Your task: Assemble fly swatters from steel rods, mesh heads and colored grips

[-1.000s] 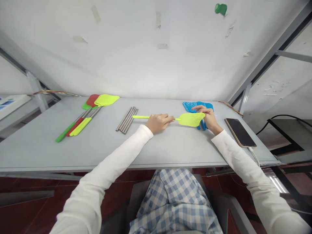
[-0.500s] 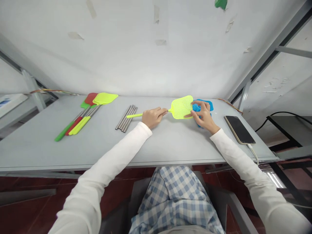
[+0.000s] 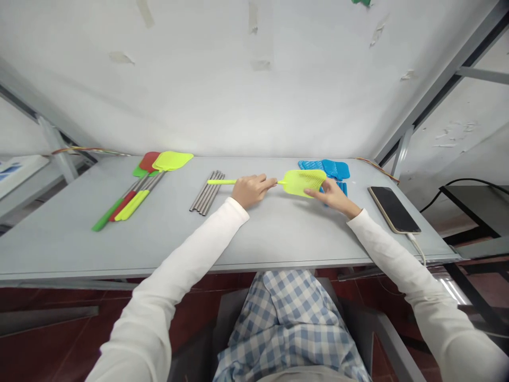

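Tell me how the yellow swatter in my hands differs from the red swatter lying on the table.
The yellow swatter is held by the left hand and right hand; the red swatter lies on the table. The yellow swatter's head shows nearly whole; the red swatter's is partly covered. Both have broad heads and grips of matching colour.

Workshop-type stn., judging by fittings & grouped parts. I sit at a grey tabletop [image 3: 278, 244] btwn. metal frame uprights [image 3: 402, 151], facing a white wall [image 3: 222, 106] w/ tape scraps [image 3: 145, 13]. Like parts lie in separate grps. before me: plain metal tubes [image 3: 207, 195], blue mesh heads [image 3: 335, 169], swatters [image 3: 174, 160] in several cols. Loose multicol. wires [image 3: 91, 152] run nr. the rear corners; the floor [image 3: 75, 353] below is dk.-red tile.
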`<state>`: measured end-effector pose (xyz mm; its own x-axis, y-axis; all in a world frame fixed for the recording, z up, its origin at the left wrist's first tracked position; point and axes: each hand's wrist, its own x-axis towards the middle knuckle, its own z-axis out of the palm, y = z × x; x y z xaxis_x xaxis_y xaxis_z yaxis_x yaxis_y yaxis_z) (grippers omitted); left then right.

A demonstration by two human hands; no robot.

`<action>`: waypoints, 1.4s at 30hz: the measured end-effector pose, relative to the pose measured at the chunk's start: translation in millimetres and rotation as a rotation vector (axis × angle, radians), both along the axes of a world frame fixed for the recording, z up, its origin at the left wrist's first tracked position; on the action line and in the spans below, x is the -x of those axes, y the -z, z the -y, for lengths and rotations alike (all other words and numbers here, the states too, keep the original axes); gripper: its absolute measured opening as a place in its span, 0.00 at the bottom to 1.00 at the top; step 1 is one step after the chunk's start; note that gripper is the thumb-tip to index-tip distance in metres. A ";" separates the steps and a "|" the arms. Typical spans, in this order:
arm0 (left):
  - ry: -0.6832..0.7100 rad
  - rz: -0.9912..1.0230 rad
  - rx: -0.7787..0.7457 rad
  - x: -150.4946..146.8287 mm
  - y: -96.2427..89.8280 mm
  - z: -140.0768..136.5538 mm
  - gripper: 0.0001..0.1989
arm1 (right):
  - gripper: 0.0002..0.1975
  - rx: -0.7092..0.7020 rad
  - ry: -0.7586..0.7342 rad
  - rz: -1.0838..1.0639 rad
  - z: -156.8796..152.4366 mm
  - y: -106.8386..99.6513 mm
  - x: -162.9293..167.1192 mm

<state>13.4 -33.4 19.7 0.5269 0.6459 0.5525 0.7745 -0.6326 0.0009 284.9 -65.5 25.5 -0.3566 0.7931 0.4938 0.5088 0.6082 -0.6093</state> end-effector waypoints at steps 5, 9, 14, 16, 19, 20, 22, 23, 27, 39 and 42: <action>-0.081 0.001 0.050 6.6 -8.0 -4.0 0.19 | 0.27 -0.401 0.108 0.421 -1.6 6.2 -7.6; -0.146 0.016 0.055 9.1 -9.2 -3.4 0.19 | 0.33 -0.493 0.275 0.697 -2.9 8.2 -4.4; -0.169 0.017 0.049 4.9 -3.5 -1.5 0.19 | 0.31 -0.414 0.247 0.838 1.5 2.3 1.2; -0.170 0.016 0.046 2.1 -1.4 -0.1 0.19 | 0.29 -0.324 0.233 0.806 4.3 1.3 1.1; -0.162 0.021 0.034 -1.3 -0.2 2.7 0.20 | 0.23 -0.189 0.257 0.595 7.6 1.5 1.5; -0.156 0.030 0.029 -2.1 -0.2 3.6 0.20 | 0.21 -0.162 0.273 0.488 7.8 1.7 2.0; -0.138 0.054 0.022 -3.1 -0.3 5.1 0.20 | 0.18 -0.132 0.344 0.251 5.9 2.2 2.6; -0.129 0.066 0.021 -3.3 -0.2 5.6 0.20 | 0.19 -0.123 0.395 0.137 3.9 2.6 2.5; -0.102 0.079 0.029 -3.0 1.2 5.3 0.19 | 0.24 0.002 0.418 -0.157 -7.3 5.7 0.7; -0.244 0.194 -0.001 28.8 -7.4 -7.7 0.17 | 0.22 -0.088 0.707 -0.499 -38.3 -3.2 -67.6; -0.305 0.309 -0.062 41.3 -8.9 -11.9 0.20 | 0.23 -0.245 0.822 -0.451 -42.5 -8.4 -86.9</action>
<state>-27.9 -21.5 28.6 0.1207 0.7071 0.6967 0.8953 -0.3807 0.2314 371.8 -23.1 33.9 0.5269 0.5670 0.6332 0.5816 0.3026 -0.7550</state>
